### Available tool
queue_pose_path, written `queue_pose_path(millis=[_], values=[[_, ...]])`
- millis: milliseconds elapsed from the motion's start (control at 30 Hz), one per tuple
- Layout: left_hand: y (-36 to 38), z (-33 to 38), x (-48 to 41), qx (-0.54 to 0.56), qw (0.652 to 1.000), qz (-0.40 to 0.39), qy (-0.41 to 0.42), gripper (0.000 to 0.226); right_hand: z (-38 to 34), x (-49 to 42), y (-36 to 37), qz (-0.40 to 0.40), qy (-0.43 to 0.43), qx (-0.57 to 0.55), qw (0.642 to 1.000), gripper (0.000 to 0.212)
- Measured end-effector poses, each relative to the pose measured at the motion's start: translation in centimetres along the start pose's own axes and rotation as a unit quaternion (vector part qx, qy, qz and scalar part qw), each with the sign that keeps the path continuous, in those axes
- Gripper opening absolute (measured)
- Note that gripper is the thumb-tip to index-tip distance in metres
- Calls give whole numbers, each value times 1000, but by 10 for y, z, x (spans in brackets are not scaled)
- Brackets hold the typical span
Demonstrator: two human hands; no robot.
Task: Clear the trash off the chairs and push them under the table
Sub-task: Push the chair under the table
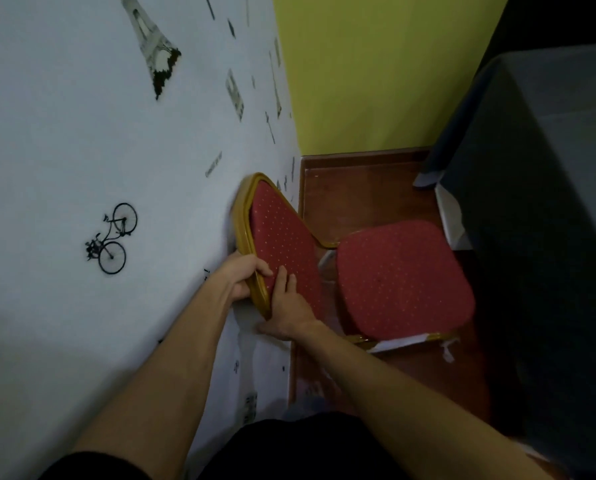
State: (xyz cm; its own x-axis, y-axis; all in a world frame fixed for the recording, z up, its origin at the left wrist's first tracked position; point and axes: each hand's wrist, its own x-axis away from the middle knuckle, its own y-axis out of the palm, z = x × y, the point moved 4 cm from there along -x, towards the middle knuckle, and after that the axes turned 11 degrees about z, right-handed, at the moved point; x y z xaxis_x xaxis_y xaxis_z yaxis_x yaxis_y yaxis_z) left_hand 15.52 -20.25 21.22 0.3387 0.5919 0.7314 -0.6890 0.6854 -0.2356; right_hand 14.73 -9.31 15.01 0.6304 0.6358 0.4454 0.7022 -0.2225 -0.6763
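Observation:
A chair with a gold frame and red dotted cushions stands between the wall and the table. Its backrest (pixel 282 237) is close against the wall and its seat (pixel 400 275) faces the table (pixel 546 140), which is draped in a dark cloth. My left hand (pixel 246 275) grips the backrest's near gold edge from the wall side. My right hand (pixel 289 311) holds the same edge from the front, fingers on the red padding. The seat cushion is bare. A strip of white paper or tape (pixel 404 342) hangs along the seat's front rail.
A white wall with bicycle and tower prints (pixel 111 239) runs along the left. A yellow-green wall (pixel 376 71) closes the far end. The floor (pixel 365 195) is reddish wood. The gap between wall and table is narrow.

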Motion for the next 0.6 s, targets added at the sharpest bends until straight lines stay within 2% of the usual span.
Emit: queue_pose_path(millis=[100,233,400,600], values=[[10,-2,-8,-3,999,-40,2,51,6,2,2,64,48,-37,996,118],[33,-1,-13,-13,996,-90,3,50,20,7,-6,107,94,-95,985,107],[69,6,-12,-61,988,-142,23,52,46,12,-25,166,132,-150,966,101],[123,7,-1,-112,978,-167,54,38,88,21,-53,210,165,-167,949,99]])
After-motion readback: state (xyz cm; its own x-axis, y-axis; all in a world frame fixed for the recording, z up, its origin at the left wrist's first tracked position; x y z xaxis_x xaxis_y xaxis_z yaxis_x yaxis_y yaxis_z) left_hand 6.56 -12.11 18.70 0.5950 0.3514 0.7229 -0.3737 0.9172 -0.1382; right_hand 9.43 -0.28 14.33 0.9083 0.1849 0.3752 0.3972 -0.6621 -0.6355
